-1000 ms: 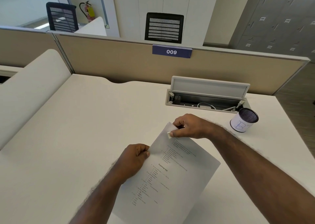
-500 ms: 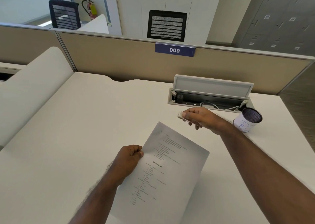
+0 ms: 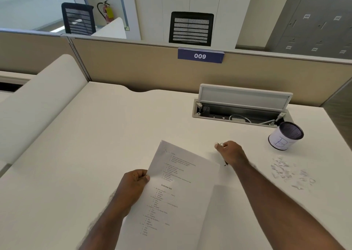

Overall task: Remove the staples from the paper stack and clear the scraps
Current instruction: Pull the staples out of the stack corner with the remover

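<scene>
The printed paper stack (image 3: 177,192) lies tilted on the white desk (image 3: 95,145). My left hand (image 3: 133,185) pinches its left edge. My right hand (image 3: 231,152) hovers just right of the stack's top, off the paper. It is closed around a small slim tool (image 3: 221,144); a metal tip shows at the fingers and a dark end pokes out below the palm. A pile of small white paper scraps (image 3: 291,171) lies on the desk to the right of my right forearm.
A white mesh pen cup (image 3: 285,137) stands at the back right, behind the scraps. Behind it is an open cable tray (image 3: 240,114) with its lid up. A beige partition (image 3: 133,69) with a "009" label closes the desk's far side.
My right hand left the stack's top corner, swung up towards the cable tray, then came back down to the right of the paper. My left hand kept its grip.
</scene>
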Tool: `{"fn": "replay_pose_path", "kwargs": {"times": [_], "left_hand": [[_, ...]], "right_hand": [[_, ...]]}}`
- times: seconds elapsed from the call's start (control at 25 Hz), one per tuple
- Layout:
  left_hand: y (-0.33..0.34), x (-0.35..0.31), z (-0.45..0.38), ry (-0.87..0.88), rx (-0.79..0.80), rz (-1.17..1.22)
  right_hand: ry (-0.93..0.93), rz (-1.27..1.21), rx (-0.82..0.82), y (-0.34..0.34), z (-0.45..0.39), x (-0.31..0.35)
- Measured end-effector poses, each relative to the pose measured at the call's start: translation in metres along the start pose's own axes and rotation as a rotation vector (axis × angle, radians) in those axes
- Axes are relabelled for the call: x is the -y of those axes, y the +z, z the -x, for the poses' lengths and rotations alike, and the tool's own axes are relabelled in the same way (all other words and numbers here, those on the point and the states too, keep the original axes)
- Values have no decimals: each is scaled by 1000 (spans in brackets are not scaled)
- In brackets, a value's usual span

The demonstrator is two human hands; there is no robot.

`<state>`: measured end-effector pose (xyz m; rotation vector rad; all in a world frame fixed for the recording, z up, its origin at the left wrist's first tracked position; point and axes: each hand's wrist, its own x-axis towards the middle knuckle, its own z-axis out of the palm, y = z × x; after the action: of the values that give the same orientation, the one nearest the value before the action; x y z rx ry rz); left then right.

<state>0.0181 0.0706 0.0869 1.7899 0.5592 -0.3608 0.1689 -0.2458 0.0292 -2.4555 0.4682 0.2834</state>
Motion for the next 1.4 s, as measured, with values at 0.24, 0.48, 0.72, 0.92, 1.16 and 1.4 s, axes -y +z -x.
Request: {"fn": "replay_pose_path", "kwargs": {"times": [0.24,0.48,0.72,0.92,1.16,1.4], "left_hand": [[-8,5,-5,-5,-8,12],[-10,7,-10,-7,-7,31],[-7,-3,-9,20,-10,54],[-5,-25,1,102,19,141],[12,-55,16,197,38,272],[33,-67,25,293,12,198]], "right_hand": [[86,105,-102,38,-4,8],[107,103,-139,47,-12,13],[188,104,-185,25,4,16],[-32,-679,-35,-20,58,6],[-244,-880,494,-58,143,1],[-190,-900,351,-83,173,15]]}}
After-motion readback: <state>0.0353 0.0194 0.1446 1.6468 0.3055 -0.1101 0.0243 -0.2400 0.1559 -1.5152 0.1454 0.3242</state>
